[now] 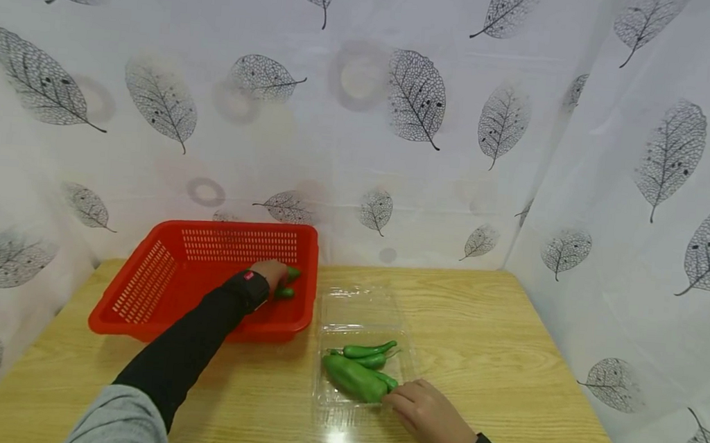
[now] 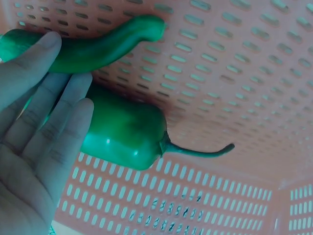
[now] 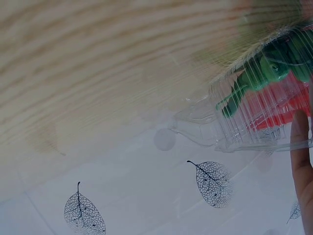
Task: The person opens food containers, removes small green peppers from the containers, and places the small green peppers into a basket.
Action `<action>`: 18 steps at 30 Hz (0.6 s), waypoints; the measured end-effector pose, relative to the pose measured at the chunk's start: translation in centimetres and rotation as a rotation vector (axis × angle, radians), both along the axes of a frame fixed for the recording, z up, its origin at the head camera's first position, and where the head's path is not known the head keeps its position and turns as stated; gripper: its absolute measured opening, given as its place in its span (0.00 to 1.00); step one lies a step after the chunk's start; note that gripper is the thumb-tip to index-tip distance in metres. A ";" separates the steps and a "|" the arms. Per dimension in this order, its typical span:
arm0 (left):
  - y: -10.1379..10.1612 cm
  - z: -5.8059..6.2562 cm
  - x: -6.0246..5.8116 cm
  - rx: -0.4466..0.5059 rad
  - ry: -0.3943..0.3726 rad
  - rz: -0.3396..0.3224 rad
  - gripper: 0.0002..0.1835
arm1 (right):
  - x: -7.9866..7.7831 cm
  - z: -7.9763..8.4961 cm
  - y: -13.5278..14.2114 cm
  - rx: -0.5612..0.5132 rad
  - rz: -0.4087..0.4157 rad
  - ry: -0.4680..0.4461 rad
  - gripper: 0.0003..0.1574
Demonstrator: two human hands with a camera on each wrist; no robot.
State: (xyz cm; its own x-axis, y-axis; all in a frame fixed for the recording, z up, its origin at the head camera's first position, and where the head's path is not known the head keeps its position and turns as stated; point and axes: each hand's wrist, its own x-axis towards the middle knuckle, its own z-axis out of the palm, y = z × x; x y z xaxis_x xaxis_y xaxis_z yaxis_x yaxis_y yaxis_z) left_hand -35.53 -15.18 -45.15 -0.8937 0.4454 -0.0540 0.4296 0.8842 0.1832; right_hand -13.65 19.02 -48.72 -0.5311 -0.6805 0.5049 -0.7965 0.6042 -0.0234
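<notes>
With left hand, pinching curved green chili inside red basket, beside fatter pepper; with right hand, touching near corner of clear box of green peppers; cannot tell whether gripping

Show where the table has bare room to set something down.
Widest: table between the clear container and right leaf-print sheet. Smaller: in front of the red basket, between sleeve and container. Crowded: container's near half, with peppers inside, right hand at its corner; basket's right end, with more peppers and the left hand.
</notes>
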 end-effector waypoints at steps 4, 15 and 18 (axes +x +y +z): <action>0.0 0.2 0.2 -0.010 0.027 -0.027 0.10 | 0.0 0.1 0.0 -0.008 0.008 0.005 0.18; -0.9 2.4 0.5 -0.123 -0.050 -0.028 0.07 | 0.1 0.0 -0.1 -0.006 0.002 -0.013 0.18; -1.1 4.1 1.0 -0.110 -0.036 -0.056 0.12 | 0.1 0.0 -0.1 -0.005 -0.002 -0.022 0.18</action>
State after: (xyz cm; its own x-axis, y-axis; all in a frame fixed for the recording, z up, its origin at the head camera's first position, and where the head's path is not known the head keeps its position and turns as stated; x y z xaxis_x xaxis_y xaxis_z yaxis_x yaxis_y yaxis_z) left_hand -34.48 -16.30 -41.07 -0.8643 0.4842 -0.1362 0.4738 0.8746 0.1028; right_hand -13.50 18.96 -48.73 -0.5430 -0.6772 0.4966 -0.7948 0.6053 -0.0436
